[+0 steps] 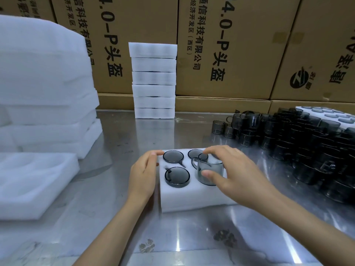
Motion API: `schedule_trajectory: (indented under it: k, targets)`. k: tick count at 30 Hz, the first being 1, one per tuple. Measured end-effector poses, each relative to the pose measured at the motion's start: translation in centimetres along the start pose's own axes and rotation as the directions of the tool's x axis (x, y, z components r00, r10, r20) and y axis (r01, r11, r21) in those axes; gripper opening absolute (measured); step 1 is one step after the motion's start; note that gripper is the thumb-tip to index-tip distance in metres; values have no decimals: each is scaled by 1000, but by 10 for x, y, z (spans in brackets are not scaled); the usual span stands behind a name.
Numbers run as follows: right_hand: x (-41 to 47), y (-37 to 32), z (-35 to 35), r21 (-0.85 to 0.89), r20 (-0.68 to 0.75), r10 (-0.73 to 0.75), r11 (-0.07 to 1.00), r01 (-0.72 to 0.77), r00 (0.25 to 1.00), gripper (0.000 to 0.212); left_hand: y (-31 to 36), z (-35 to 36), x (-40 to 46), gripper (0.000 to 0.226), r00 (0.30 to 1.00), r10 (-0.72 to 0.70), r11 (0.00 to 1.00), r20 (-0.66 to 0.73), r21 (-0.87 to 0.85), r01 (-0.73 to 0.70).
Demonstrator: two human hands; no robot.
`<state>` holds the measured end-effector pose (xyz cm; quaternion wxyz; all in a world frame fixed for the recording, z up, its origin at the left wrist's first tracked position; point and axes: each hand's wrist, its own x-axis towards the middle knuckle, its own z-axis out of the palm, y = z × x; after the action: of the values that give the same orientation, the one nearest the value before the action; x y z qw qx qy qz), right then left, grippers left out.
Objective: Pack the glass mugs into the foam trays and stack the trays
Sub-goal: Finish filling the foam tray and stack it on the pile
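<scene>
Shiny steel worktable (119,135), scuffed, w/ glare patches near the front edge. Brown printed cardboard cartons (226,45) wall off the back. Tall neat stack of closed white foam trays (154,81) stands against them at centre; loose pile of white foam sheets and empty trays (44,89) at left. Big crowd of smoky grey glass mugs (307,146) at right, some resting on another white foam tray (326,112) at the far corner.

White foam tray w/ round pockets (192,196) sits mid-table between both hands. Left hand (143,175) lies along its left side, fingers fairly straight, tips touching the top left corner. Right hand (232,169) pinches a smoky grey glass mug (209,172): thumb on the near wall, fingers arched over the far rim.

That mug is upright, mouth up, long axis vertical, handle pointing left; base in the near-right pocket, not fully down. Three seated grey mugs (177,176) fill the other pockets, sunk to the rim.
</scene>
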<state>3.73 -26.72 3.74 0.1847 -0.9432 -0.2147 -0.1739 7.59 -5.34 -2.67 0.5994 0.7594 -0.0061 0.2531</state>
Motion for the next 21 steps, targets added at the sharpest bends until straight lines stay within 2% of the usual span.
schedule_trajectory:
  k: [2, 4, 14, 17, 19, 21]
  targets:
    - [1, 0, 6, -17, -29, 24, 1000, -24, 999, 50, 1, 0, 0, 33, 1000, 0, 1000, -8, -2, 0]
    - [2, 0, 12, 5, -30, 49, 999, -49, 998, 56, 2, 1, 0, 35, 1000, 3, 1000, -12, -5, -3]
    - [4, 10, 17, 17, 92, 9, 1000, -11, 996, 59, 7, -2, -4, 30, 997, 72, 993, 30, 93, -74]
    - [-4, 15, 13, 91, 78, -35, 995, 28, 996, 68, 23, -6, -11, 25, 955, 281, 940, 96, 173, -294]
    - [-9, 20, 8, 135, 73, -68, 989, 58, 995, 69, 35, -5, -19, 35, 860, 470, 840, 198, 197, -505]
    - [-12, 25, 6, 137, 119, -94, 988, 78, 988, 69, 44, -2, -25, 36, 748, 582, 723, 318, 217, -656]
